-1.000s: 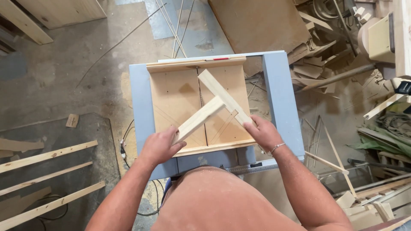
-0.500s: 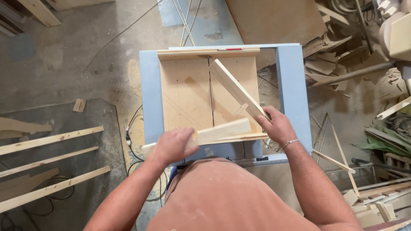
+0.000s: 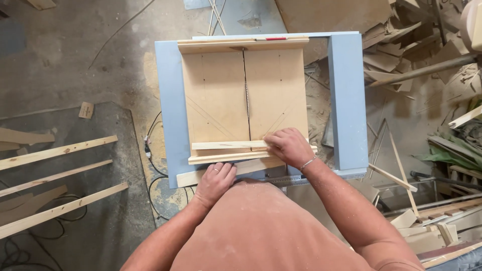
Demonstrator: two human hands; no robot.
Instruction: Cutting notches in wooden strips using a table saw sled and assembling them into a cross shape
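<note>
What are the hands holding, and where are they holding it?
The right hand presses on the right end of a thin wooden strip lying flat on the wooden sled. The left hand rests on the sled's near rail, gripping nothing.

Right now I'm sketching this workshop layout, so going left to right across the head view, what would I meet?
Loose wooden slats on the floor → small wood block → left hand on the sled's near edge → saw slot → right hand on a wooden strip → blue table's right side → scrap wood pile.
</note>
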